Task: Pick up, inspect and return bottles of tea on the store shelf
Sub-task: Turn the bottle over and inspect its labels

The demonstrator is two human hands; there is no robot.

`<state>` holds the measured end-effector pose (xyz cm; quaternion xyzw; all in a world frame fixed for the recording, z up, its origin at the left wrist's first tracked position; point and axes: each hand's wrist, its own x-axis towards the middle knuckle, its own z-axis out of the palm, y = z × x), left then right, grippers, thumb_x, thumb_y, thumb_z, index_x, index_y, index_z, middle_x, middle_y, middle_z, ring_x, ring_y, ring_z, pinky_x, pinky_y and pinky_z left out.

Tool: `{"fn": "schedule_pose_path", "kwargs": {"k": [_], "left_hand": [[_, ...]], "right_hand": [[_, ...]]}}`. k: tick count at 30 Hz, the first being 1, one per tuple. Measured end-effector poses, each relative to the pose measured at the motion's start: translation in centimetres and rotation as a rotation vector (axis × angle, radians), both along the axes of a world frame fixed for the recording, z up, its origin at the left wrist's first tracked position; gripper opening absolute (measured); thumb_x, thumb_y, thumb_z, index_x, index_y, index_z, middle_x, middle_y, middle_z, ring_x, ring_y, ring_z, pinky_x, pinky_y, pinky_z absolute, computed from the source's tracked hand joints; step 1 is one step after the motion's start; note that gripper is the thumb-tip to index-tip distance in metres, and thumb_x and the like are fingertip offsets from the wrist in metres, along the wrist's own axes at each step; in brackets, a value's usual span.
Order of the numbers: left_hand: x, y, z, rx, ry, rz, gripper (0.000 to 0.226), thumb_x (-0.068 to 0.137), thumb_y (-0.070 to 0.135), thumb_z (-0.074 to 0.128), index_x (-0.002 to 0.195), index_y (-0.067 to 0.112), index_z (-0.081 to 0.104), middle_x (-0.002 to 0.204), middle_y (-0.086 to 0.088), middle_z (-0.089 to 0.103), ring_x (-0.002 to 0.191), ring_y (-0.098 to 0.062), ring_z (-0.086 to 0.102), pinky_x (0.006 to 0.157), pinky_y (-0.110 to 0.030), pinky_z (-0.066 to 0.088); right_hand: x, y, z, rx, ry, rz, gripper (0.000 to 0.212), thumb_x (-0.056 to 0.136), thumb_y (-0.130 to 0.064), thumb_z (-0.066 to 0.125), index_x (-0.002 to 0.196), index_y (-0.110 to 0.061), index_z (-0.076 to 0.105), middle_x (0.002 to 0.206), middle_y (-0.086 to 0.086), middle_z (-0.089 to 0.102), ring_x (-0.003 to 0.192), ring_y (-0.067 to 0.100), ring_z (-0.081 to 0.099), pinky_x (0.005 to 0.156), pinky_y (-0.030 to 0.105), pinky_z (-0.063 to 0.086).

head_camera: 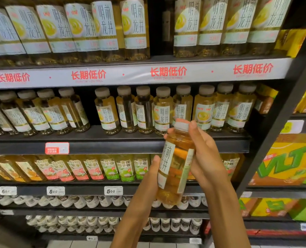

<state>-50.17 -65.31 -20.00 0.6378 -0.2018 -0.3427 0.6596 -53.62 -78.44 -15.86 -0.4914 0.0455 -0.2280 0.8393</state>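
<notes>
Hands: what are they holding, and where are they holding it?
One tea bottle. The right hand grips its upper right side near the cap; the left hand holds its lower left side.

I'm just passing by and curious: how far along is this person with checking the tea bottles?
Done: one tea bottle is off the shelf, out in front of it. In hand: the left hand steadies its side and the right hand grips it near the cap, label showing, so inspection seems under way. Left: returning it, perhaps to the gap in the middle shelf row.
</notes>
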Motion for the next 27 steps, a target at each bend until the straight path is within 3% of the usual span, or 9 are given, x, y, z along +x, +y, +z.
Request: {"fn": "schedule_pose_path", "kwargs": {"k": [4, 6, 9, 12, 16, 17, 19, 23, 27], "left_hand": [[-0.5, -0.3, 0.3, -0.052, 0.006, 0.085, 0.063, 0.07, 0.076, 0.033, 0.106, 0.04, 0.07, 0.112, 0.003, 0.072, 0.106, -0.014, 0.066, 0.101, -0.043, 0.047], [-0.4, -0.1, -0.1, -0.116, 0.086, 0.058, 0.066, 0.076, 0.074, 0.036, 0.105, 0.027, 0.072, 0.098, -0.009, 0.074, 0.086, -0.024, 0.071, 0.08, -0.041, 0.056], [-0.5, 0.4, -0.4, -0.23, 0.219, -0.08, 0.063, 0.093, 0.059, 0.035, 0.103, 0.008, 0.071, 0.076, -0.019, 0.069, 0.056, -0.028, 0.066, 0.054, -0.032, 0.053], [-0.6, 0.3, -0.7, -0.193, 0.219, -0.12, 0.063, 0.095, 0.059, 0.033, 0.103, 0.01, 0.071, 0.08, -0.019, 0.07, 0.059, -0.028, 0.068, 0.056, -0.032, 0.054], [-0.5, -0.3, 0.0, -0.005, -0.038, 0.057, 0.055, 0.076, 0.073, 0.028, 0.09, 0.044, 0.074, 0.097, 0.009, 0.075, 0.092, -0.007, 0.07, 0.085, -0.032, 0.052], [-0.6, -0.3, 0.5, 0.0, -0.078, 0.065, 0.053, 0.073, 0.073, 0.028, 0.089, 0.049, 0.072, 0.098, 0.016, 0.074, 0.095, -0.001, 0.068, 0.085, -0.026, 0.052], [-1.1, -0.4, 1.3, 0.008, -0.146, 0.055, 0.049, 0.074, 0.071, 0.028, 0.092, 0.051, 0.069, 0.094, 0.027, 0.071, 0.092, 0.011, 0.064, 0.072, -0.008, 0.049], [-1.6, -0.7, 1.1, -0.059, -0.134, 0.081, 0.063, 0.073, 0.068, 0.034, 0.105, 0.026, 0.069, 0.097, 0.002, 0.075, 0.09, -0.009, 0.071, 0.073, -0.019, 0.056], [-1.4, -0.1, 0.9, -0.142, 0.064, 0.061, 0.062, 0.07, 0.071, 0.041, 0.095, 0.027, 0.075, 0.087, -0.012, 0.076, 0.075, -0.025, 0.073, 0.061, -0.033, 0.058]], "right_hand": [[-0.1, -0.2, 0.1, 0.027, -0.007, 0.014, 0.043, 0.082, -0.041, 0.056, 0.116, -0.016, 0.062, 0.099, 0.009, 0.074, 0.094, 0.019, 0.071, 0.072, 0.027, 0.057], [-0.2, -0.3, 0.2, 0.052, -0.033, 0.046, 0.041, 0.082, -0.04, 0.057, 0.113, -0.015, 0.065, 0.1, 0.011, 0.074, 0.095, 0.02, 0.071, 0.072, 0.028, 0.057], [-0.3, -0.3, 0.5, 0.047, -0.077, 0.118, 0.041, 0.083, -0.041, 0.058, 0.112, -0.012, 0.067, 0.106, 0.014, 0.072, 0.098, 0.026, 0.07, 0.075, 0.033, 0.058], [-0.4, -0.2, 0.2, 0.047, -0.11, 0.137, 0.044, 0.082, -0.039, 0.058, 0.115, -0.01, 0.063, 0.093, 0.012, 0.072, 0.092, 0.027, 0.07, 0.077, 0.038, 0.058], [-0.8, -0.4, 0.2, -0.102, -0.062, -0.014, 0.038, 0.082, -0.043, 0.061, 0.11, -0.017, 0.065, 0.091, 0.006, 0.073, 0.089, 0.02, 0.07, 0.073, 0.029, 0.057], [-0.9, -0.5, 0.3, -0.147, -0.042, -0.059, 0.042, 0.078, -0.046, 0.063, 0.11, -0.019, 0.065, 0.093, 0.004, 0.074, 0.09, 0.018, 0.071, 0.073, 0.026, 0.056], [-0.9, -0.5, 0.3, -0.173, -0.014, -0.111, 0.049, 0.07, -0.051, 0.065, 0.11, -0.022, 0.065, 0.095, 0.002, 0.075, 0.091, 0.015, 0.07, 0.074, 0.025, 0.056], [-0.6, -0.5, 0.1, -0.159, 0.039, -0.056, 0.047, 0.072, -0.052, 0.061, 0.111, -0.026, 0.065, 0.099, 0.003, 0.074, 0.095, 0.016, 0.07, 0.074, 0.026, 0.056], [-0.5, -0.8, 0.3, -0.021, -0.028, 0.072, 0.037, 0.084, -0.033, 0.055, 0.116, -0.015, 0.062, 0.103, 0.009, 0.073, 0.098, 0.022, 0.07, 0.079, 0.032, 0.058]]}}
